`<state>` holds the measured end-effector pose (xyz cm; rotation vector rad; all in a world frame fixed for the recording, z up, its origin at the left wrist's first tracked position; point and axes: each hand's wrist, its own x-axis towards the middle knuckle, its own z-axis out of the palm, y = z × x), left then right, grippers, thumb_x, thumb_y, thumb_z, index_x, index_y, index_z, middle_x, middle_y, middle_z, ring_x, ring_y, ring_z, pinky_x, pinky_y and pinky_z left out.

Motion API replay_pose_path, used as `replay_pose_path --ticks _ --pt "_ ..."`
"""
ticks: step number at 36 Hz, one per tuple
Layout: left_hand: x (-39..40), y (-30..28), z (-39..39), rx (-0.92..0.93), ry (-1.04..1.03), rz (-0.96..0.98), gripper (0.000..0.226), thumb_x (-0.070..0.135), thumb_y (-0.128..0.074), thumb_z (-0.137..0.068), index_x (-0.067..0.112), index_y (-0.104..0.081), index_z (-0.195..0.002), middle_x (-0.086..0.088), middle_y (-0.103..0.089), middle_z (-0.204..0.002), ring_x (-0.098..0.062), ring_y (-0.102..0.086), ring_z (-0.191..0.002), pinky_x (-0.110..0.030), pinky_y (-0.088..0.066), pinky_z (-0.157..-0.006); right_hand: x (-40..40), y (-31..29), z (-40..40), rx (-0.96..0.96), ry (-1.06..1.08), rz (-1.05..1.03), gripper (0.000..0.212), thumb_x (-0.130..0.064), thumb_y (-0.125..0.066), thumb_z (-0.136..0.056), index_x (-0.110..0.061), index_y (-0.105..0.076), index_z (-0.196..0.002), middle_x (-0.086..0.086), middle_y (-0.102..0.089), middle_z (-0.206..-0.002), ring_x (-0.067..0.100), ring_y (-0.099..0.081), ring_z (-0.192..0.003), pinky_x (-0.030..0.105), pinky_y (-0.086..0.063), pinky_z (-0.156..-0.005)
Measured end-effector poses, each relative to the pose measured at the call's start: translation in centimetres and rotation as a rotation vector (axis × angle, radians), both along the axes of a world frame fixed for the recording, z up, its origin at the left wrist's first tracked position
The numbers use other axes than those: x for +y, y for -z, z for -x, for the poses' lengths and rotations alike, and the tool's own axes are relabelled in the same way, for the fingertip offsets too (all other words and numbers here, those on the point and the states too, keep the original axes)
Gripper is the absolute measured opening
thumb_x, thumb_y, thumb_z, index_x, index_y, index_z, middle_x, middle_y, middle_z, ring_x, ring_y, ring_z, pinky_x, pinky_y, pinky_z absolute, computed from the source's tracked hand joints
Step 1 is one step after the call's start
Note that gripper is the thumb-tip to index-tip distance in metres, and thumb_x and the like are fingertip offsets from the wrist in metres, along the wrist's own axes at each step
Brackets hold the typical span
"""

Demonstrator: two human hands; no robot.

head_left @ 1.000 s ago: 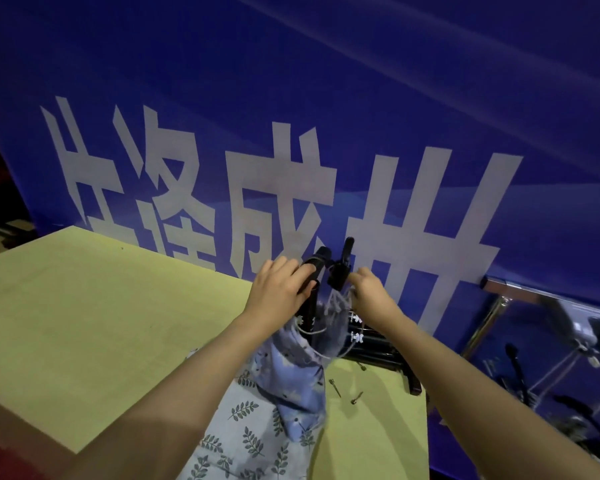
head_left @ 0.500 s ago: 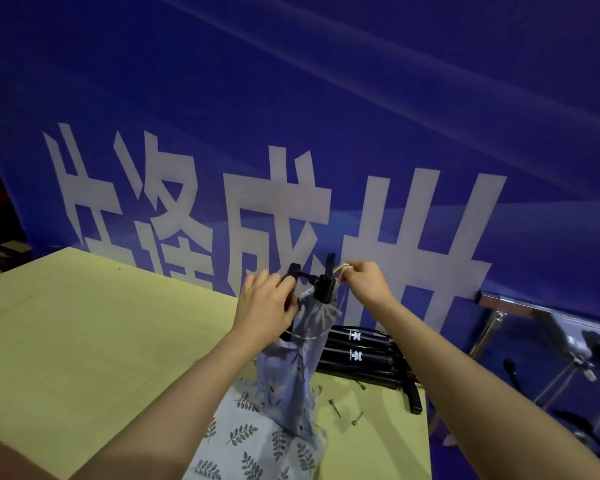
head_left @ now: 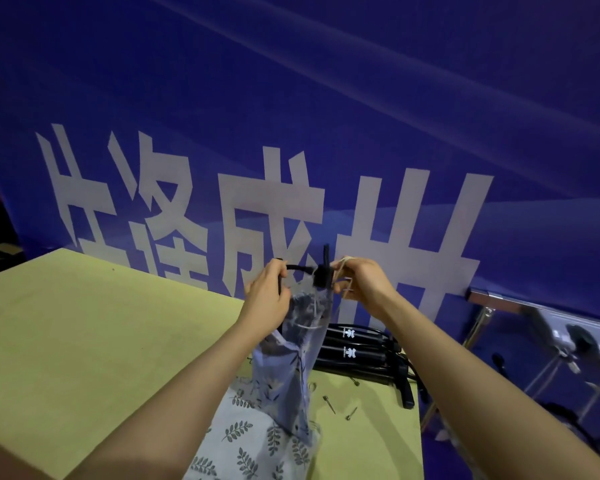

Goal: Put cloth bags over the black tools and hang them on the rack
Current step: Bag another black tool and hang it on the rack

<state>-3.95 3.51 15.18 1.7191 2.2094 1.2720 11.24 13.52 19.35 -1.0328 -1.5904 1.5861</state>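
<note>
Behind a pale yellow-green table (head_left: 84, 341) hangs a smooth blue banner (head_left: 361, 98) printed with large white blocky characters. Both bare hands hold a black tool (head_left: 321, 278) upright above the tabletop, its lower part sheathed in a thin, soft blue cloth bag (head_left: 288, 375) with a faint leaf print. Left hand (head_left: 267, 299) is closed around the bag's gathered neck and the tool's curved black cord. Right hand (head_left: 364, 285) pinches the pale drawstring (head_left: 343, 271) beside the tool's top. More matte black tools (head_left: 354, 351) lie stacked on the table just behind. 2 small metal pins (head_left: 329, 403) lie nearby. Leaf-patterned white fabric (head_left: 253, 441) lies flat below. A shiny metal rack (head_left: 534, 306) stands at right.
</note>
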Motion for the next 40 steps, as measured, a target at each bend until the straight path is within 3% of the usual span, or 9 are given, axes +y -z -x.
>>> replay_pose_path --ticks 6,12,17,22,27,30,33,36,40 --pt "0.4 0.0 0.0 0.204 -0.060 0.034 0.026 0.015 -0.041 -0.094 0.022 -0.044 -0.118 0.005 -0.051 -0.121 -0.019 -0.045 -0.115 -0.035 -0.028 -0.095 -0.1 0.3 -0.4 0.066 0.044 0.147 0.029 -0.001 -0.034 -0.091 -0.004 -0.059 -0.078 0.015 -0.062 -0.077 0.018 -0.050 -0.041 0.025 -0.046 -0.046" --pt "1.0 0.2 -0.1 0.239 -0.108 0.046 0.040 0.036 -0.037 -0.099 0.021 -0.041 -0.136 0.004 -0.040 -0.143 -0.023 -0.035 -0.128 -0.040 -0.026 -0.106 0.2 1.3 -0.9 -0.030 0.088 0.101 0.030 0.000 -0.034 -0.084 -0.001 -0.060 -0.070 0.010 -0.056 -0.062 0.015 -0.031 -0.040 0.023 -0.027 -0.042" --pt "1.0 0.2 -0.5 0.357 -0.097 0.115 0.044 0.033 -0.026 -0.100 0.024 -0.031 -0.144 0.003 -0.028 -0.152 -0.024 -0.032 -0.129 -0.043 -0.024 -0.105 -0.1 0.9 -1.5 -0.086 0.081 0.020 0.027 0.004 -0.036 -0.076 -0.004 -0.061 -0.070 0.003 -0.039 -0.051 0.013 -0.020 -0.041 0.020 -0.017 -0.039" --pt "1.3 -0.3 -0.4 0.422 -0.086 0.169 0.050 0.039 -0.027 -0.099 0.022 -0.025 -0.147 0.001 -0.025 -0.153 -0.025 -0.030 -0.129 -0.043 -0.023 -0.105 0.4 0.5 -1.8 -0.284 0.048 -0.285 0.013 -0.006 -0.052 -0.089 -0.004 -0.064 -0.083 0.002 -0.044 -0.060 0.014 -0.034 -0.053 0.025 -0.029 -0.050" --pt "1.0 0.1 0.4 0.529 -0.059 0.228 0.091 0.076 -0.009 -0.077 0.021 -0.009 -0.150 -0.004 -0.020 -0.150 -0.026 -0.026 -0.128 -0.041 -0.025 -0.105 1.6 1.3 -1.8 -0.258 0.221 -0.356 0.017 -0.004 -0.051 -0.092 -0.004 -0.067 -0.087 0.002 -0.048 -0.060 0.014 -0.038 -0.054 0.025 -0.032 -0.051" --pt "1.1 0.9 0.7 0.523 -0.078 0.187 0.089 0.071 -0.031 -0.085 0.018 -0.001 -0.150 -0.008 -0.018 -0.148 -0.028 -0.027 -0.125 -0.040 -0.027 -0.104 1.8 1.6 -1.7 -0.198 0.240 -0.279 0.016 -0.008 -0.050 -0.092 -0.008 -0.065 -0.099 0.007 -0.055 -0.072 0.016 -0.045 -0.062 0.028 -0.038 -0.056" --pt "1.0 1.3 0.7 0.468 -0.082 0.156 0.089 0.061 -0.043 -0.088 0.019 0.003 -0.151 -0.009 -0.017 -0.148 -0.029 -0.025 -0.123 -0.040 -0.027 -0.105 1.6 2.5 -1.5 -0.242 0.170 -0.270 0.020 -0.018 -0.057 -0.091 -0.009 -0.065 -0.108 0.010 -0.062 -0.097 0.022 -0.056 -0.088 0.034 -0.045 -0.078" --pt "1.2 1.2 0.8 0.473 -0.067 0.139 0.089 0.056 -0.047 -0.089 0.016 0.002 -0.151 -0.011 -0.018 -0.148 -0.030 -0.025 -0.126 -0.042 -0.026 -0.106 1.5 3.4 -1.1 -0.333 0.154 -0.323 0.025 -0.026 -0.055 -0.095 -0.008 -0.071 -0.090 0.017 -0.070 -0.098 0.031 -0.062 -0.095 0.043 -0.050 -0.088" --pt "1.3 1.0 0.8 0.430 -0.063 0.136 0.095 0.052 -0.052 -0.088 0.020 0.014 -0.149 -0.012 -0.014 -0.149 -0.031 -0.025 -0.127 -0.045 -0.024 -0.109 1.8 3.7 -0.7 -0.397 0.197 -0.314 0.037 -0.027 -0.047 -0.099 -0.012 -0.066 -0.071 0.010 -0.063 -0.073 0.030 -0.062 -0.081 0.035 -0.049 -0.073"
